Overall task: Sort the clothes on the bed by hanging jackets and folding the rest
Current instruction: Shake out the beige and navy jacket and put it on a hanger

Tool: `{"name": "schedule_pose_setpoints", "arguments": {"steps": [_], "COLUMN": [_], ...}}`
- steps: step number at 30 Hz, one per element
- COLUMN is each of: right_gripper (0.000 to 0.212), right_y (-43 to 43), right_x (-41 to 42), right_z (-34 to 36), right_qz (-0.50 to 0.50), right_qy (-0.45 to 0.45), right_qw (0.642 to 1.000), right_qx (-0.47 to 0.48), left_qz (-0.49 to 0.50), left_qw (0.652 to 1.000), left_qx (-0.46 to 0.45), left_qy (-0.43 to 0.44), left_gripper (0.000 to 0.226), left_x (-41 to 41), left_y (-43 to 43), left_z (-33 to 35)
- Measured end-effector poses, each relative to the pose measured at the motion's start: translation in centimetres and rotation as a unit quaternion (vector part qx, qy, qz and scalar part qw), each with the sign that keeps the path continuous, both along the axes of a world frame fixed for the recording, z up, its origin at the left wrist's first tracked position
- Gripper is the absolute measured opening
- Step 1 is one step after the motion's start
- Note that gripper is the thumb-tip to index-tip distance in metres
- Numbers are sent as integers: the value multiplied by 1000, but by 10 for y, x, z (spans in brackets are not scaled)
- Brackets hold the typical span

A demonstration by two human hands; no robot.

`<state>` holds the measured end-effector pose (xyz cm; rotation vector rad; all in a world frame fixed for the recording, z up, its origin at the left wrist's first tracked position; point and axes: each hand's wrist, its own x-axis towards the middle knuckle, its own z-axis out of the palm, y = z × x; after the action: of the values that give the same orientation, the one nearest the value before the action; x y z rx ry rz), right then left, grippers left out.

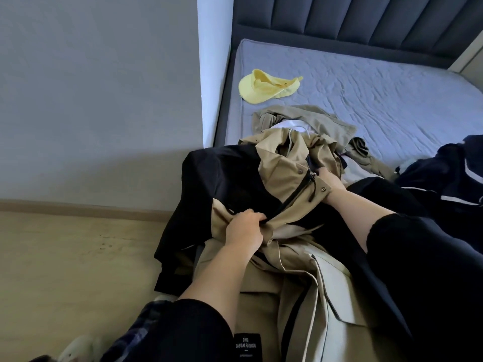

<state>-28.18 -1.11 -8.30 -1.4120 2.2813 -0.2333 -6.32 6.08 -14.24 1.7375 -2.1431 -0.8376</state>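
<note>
A tan jacket (283, 168) with a black zipper and snap buttons lies bunched at the near corner of the bed (392, 100). My left hand (244, 228) grips a fold of its tan fabric near the zipper's lower end. Partly tucked under a tan flap beside the zipper top, my right hand (330, 180) holds the cloth there. A black garment (219, 184) hangs over the bed's corner beneath the jacket. Another olive-tan garment (308, 117) lies just behind. More tan cloth (300, 296) drapes toward me.
A yellow cap (266, 87) lies on the grey mattress near the wall-side edge. A dark navy garment with white stripes (454, 173) sits at the right. The padded headboard (366, 19) stands at the back. Grey wall (99, 87) and wood floor (65, 257) are on the left.
</note>
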Motion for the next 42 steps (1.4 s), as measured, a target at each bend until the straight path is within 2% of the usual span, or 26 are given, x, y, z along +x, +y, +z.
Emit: {"name": "schedule_pose_setpoints", "arguments": {"steps": [3, 9, 11, 14, 15, 17, 18, 22, 24, 27, 30, 35, 40, 41, 42], "right_gripper": [29, 8, 13, 36, 45, 63, 63, 12, 12, 14, 11, 20, 19, 20, 22], "right_y": [2, 20, 26, 36, 38, 44, 47, 55, 59, 65, 73, 77, 79, 82, 85], "right_x": [-5, -2, 1, 7, 10, 18, 21, 40, 56, 86, 125, 207, 282, 297, 311], "right_z": [-1, 21, 33, 51, 57, 70, 77, 99, 116, 149, 187, 272, 373, 392, 409], "right_qz": [12, -61, -85, -97, -83, -55, -50, 1, 26, 72, 111, 133, 162, 170, 180], "right_qy": [-21, -245, -309, -407, -411, -361, -332, -224, -195, -160, -155, -179, -237, -247, -255], "right_qw": [999, 962, 941, 901, 900, 922, 933, 961, 962, 960, 944, 907, 844, 830, 815], "right_qx": [-45, -101, -104, -115, -121, -126, -129, -164, -189, -217, -271, -357, -453, -471, -488], "left_qz": [39, 68, 73, 80, 75, 63, 67, 159, 193, 218, 188, 189, 246, 265, 280], "left_qw": [999, 996, 996, 995, 996, 994, 991, 952, 932, 912, 925, 938, 921, 915, 908], "left_qx": [17, 21, 30, 23, 1, -65, -93, -144, -212, -307, -309, -269, -301, -302, -307], "left_qy": [31, 50, 42, 47, 49, 55, 71, 219, 223, 165, 119, 112, -1, -25, -49], "left_gripper": [42, 41, 39, 36, 35, 36, 38, 42, 47, 57, 59, 61, 90, 85, 70], "left_x": [-1, 4, 5, 8, 10, 14, 14, 23, 40, 77, 113, 188, 280, 296, 311], "left_y": [-2, -1, 1, 5, 6, 11, 15, 26, 24, 18, 18, 23, 36, 40, 46], "left_z": [-4, -2, 2, 11, 14, 22, 27, 67, 96, 147, 198, 294, 417, 440, 463]}}
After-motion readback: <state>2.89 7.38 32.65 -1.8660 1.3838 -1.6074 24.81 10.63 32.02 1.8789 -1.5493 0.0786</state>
